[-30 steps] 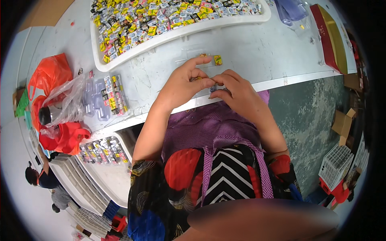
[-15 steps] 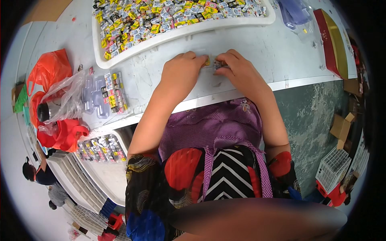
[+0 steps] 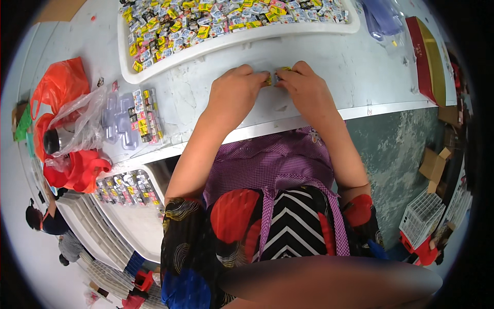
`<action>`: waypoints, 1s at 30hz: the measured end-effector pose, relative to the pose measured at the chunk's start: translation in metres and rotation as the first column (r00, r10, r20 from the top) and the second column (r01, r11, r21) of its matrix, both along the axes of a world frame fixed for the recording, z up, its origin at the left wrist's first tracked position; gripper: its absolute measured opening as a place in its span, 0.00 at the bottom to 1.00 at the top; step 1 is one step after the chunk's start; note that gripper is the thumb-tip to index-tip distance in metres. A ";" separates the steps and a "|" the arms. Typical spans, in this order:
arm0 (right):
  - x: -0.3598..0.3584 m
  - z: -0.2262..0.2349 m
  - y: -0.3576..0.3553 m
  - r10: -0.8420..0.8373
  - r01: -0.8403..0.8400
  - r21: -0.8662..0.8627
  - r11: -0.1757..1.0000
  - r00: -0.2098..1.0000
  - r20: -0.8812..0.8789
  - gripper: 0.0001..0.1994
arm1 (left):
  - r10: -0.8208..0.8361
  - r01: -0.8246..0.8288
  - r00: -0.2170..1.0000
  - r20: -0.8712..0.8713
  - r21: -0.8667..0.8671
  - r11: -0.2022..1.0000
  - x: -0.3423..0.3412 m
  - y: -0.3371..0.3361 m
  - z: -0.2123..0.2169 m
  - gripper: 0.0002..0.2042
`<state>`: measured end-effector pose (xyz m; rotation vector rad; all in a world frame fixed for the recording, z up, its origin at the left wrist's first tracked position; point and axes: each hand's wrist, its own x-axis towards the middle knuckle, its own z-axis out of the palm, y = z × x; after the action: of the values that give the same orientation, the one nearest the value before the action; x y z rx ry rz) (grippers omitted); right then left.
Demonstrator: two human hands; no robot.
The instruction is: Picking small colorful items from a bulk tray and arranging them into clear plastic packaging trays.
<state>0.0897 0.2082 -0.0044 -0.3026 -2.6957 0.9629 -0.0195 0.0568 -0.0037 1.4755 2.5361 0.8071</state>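
Both hands meet over the table's front part. My left hand (image 3: 232, 93) is closed, thumb and forefinger pinching a small yellow block (image 3: 268, 80) with printed sides. A few centimetres to its right, my right hand (image 3: 310, 91) is closed too, its fingertips round small yellow-and-dark printed blocks (image 3: 284, 68), partly hidden by the fingers. Beyond the hands lies a white tray (image 3: 206, 50) full of loose little blocks in yellow, white, black and pink. To the left of my left arm, a clear plastic blister tray (image 3: 119, 119) lies beside rows of the same blocks (image 3: 145, 117).
On the left are an orange-red plastic bag (image 3: 60, 85), a clear bag round a bottle (image 3: 82, 129) and red cloth (image 3: 80, 170). Below them, a second white tray (image 3: 149, 234) carries filled packs. A red-and-gold box (image 3: 426, 62) and clear plastic pieces (image 3: 381, 19) lie right. Another person (image 3: 49, 221) works at lower left.
My right fingers have shifted, and a yellow block now shows above them. The left hand keeps its pinch, slightly to the right. The view has tilted a little.
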 end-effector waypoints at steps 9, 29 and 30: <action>0.002 0.001 -0.003 -0.074 0.074 -0.006 0.997 0.996 0.046 0.10 | 0.022 -0.022 0.997 0.078 -0.007 1.000 -0.001 0.005 0.000 0.08; 0.009 -0.014 0.046 -0.596 0.481 -0.657 0.580 0.801 0.060 0.07 | 0.127 -0.337 0.552 0.824 0.082 0.938 -0.017 -0.005 0.011 0.13; 0.010 -0.017 0.050 -0.542 0.428 -0.469 0.772 0.830 -0.135 0.07 | 0.124 -0.332 0.551 0.825 0.081 0.940 -0.016 -0.004 0.011 0.13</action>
<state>0.1001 0.2578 -0.0218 -0.8535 -1.9807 1.2902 -0.0353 0.0528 0.0073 0.5206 1.9264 1.4466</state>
